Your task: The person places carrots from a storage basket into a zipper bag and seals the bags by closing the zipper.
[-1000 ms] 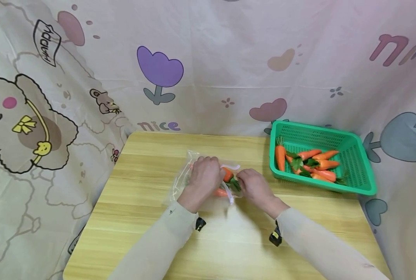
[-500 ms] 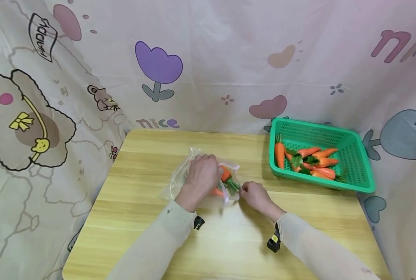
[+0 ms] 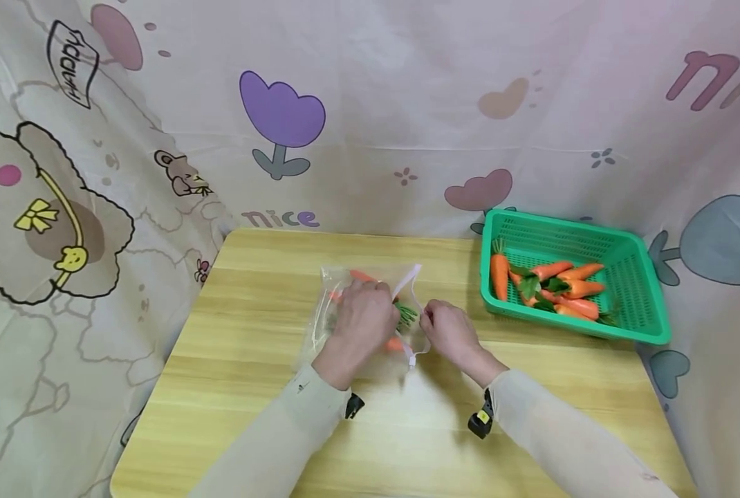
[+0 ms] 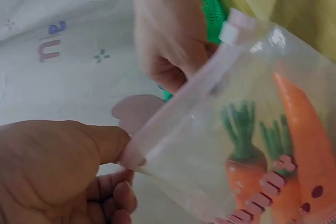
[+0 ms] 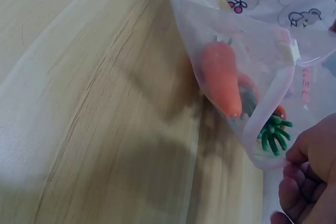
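Note:
A clear zip bag (image 3: 320, 339) with a pale pink zip edge lies at the table's middle, its mouth gaping toward the right. Inside are several orange carrots (image 4: 315, 145) with green tops (image 5: 274, 132). A white slider (image 4: 228, 33) sits at one end of the zip. My left hand (image 3: 364, 315) pinches the bag's rim between thumb and finger, covering part of the carrots in the head view. Across the mouth, my right hand (image 3: 454, 335) pinches the opposite rim, its other fingers curled. Red printing marks the bag's side.
At the table's back right stands a green perforated basket (image 3: 653, 304) holding several more carrots (image 3: 578, 289). Behind the wooden table (image 3: 245, 277) hangs a printed cloth (image 3: 370, 104), with another stretch along the left side.
My right hand went toward me, then back away from me, staying at the rim. The bag's mouth has spread wider and its far corner has straightened out. The left hand stays nearly in place.

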A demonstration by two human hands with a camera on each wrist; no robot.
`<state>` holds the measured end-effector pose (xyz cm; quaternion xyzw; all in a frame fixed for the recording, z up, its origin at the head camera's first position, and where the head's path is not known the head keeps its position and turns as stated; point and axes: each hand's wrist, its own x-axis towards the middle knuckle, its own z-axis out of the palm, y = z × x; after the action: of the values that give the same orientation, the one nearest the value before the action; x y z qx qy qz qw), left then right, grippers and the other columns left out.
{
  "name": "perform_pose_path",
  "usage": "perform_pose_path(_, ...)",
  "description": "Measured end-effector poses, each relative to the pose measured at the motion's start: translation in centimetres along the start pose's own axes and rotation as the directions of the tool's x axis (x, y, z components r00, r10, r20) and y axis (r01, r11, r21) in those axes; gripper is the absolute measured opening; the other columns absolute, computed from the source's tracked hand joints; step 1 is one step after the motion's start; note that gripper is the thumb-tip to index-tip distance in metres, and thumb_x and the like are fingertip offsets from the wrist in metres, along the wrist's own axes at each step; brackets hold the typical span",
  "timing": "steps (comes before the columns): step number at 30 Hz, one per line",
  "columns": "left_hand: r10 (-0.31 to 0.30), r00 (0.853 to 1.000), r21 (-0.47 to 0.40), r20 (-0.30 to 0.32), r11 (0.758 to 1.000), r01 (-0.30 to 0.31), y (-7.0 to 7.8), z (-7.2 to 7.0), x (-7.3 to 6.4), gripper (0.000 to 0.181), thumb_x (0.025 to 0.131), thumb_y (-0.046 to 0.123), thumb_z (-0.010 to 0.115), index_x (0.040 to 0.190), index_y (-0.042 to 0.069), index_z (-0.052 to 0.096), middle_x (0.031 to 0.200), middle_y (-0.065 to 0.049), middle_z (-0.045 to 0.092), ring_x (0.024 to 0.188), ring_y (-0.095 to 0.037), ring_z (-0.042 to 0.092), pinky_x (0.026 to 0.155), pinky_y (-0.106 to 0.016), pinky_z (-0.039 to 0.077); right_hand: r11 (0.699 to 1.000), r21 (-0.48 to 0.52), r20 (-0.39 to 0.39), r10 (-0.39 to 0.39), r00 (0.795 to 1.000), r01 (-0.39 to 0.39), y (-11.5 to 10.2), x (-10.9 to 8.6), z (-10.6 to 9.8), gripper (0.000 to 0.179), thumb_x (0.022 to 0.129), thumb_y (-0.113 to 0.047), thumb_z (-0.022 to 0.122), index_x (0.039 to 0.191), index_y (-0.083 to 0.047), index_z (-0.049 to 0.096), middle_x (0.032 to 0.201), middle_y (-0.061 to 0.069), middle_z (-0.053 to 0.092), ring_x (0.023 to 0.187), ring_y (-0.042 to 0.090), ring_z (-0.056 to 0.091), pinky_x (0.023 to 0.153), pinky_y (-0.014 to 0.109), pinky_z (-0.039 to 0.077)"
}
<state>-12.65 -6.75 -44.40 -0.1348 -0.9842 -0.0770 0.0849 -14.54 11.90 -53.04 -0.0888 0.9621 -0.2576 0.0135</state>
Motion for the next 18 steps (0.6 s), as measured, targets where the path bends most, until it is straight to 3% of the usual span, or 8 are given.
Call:
perform_pose_path(3,0.028,0.998,0.051,-0.059,0.998,-0.025,-0.1,0.2,0.1,0.020,0.090,0.018,0.069,0.077,0.007,0.059,0.073,-0.006,0.059,0.076,-0.030,0.059,0.067,-0.040,0.047,0.996,-0.075,-0.043,-0.052,0.998,0.049,0.2,-0.1,0.1,0.016,0.097,-0.016,0.064,0.081,-0.011,0.065,0.075,0.003,0.064,0.069,0.022,0.062,0.073,0.048,0.054)
perform_pose_path(8,0.086,0.991,0.128,-0.100,0.989,-0.073,-0.4,0.9,0.4,0.027,0.093,0.028,0.075,0.083,0.006,0.062,0.076,-0.006,0.060,0.078,-0.028,0.055,0.069,-0.037,0.045,0.979,-0.192,-0.078,-0.079,0.994,0.063,0.8,-0.2,0.9,0.016,0.092,-0.015,0.067,0.078,-0.009,0.062,0.072,0.005,0.060,0.070,0.028,0.063,0.068,0.050,0.052)
perform_pose_path(12,0.127,0.988,0.172,-0.093,0.979,-0.109,-0.4,1.2,0.7,0.033,0.094,0.035,0.075,0.087,0.005,0.063,0.077,-0.005,0.059,0.075,-0.025,0.051,0.068,-0.036,0.043,0.969,-0.242,-0.101,-0.082,0.992,0.055,1.3,-0.4,1.6,0.016,0.089,-0.016,0.068,0.077,-0.009,0.061,0.074,0.006,0.060,0.072,0.030,0.062,0.066,0.048,0.049)
perform_pose_path(18,0.097,0.995,0.167,-0.029,0.982,-0.091,-0.6,1.2,0.9,0.032,0.094,0.035,0.074,0.089,0.006,0.063,0.078,-0.004,0.056,0.076,-0.024,0.048,0.069,-0.035,0.042,0.957,-0.278,-0.084,-0.116,0.990,0.088,1.7,-0.4,2.2,0.016,0.090,-0.018,0.067,0.078,-0.010,0.060,0.075,0.004,0.060,0.073,0.028,0.060,0.066,0.043,0.045)
